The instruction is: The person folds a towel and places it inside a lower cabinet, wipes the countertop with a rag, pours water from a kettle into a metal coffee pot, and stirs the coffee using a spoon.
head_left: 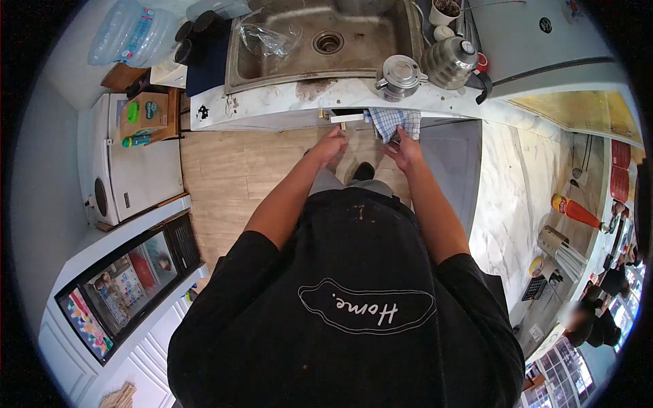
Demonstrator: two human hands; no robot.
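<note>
My right hand [407,151] pinches the lower edge of a blue-and-white checkered cloth [389,122], which hangs at the front of the counter below the sink. Level with it on the left, my left hand [331,145] has its fingers curled close to a small beige piece [342,126] under the counter edge. Whether those fingers grip that piece is too small to tell. A white strip [347,118] lies between the beige piece and the cloth, along a dark opening in the cabinet front.
A steel sink [299,81] holds a crumpled clear plastic bag [269,39]. On the counter [272,102] stand a metal lidded pot [400,76] and a gooseneck kettle [450,62]. A grey panel [449,163] stands right of my legs; a white appliance [146,166] is at left.
</note>
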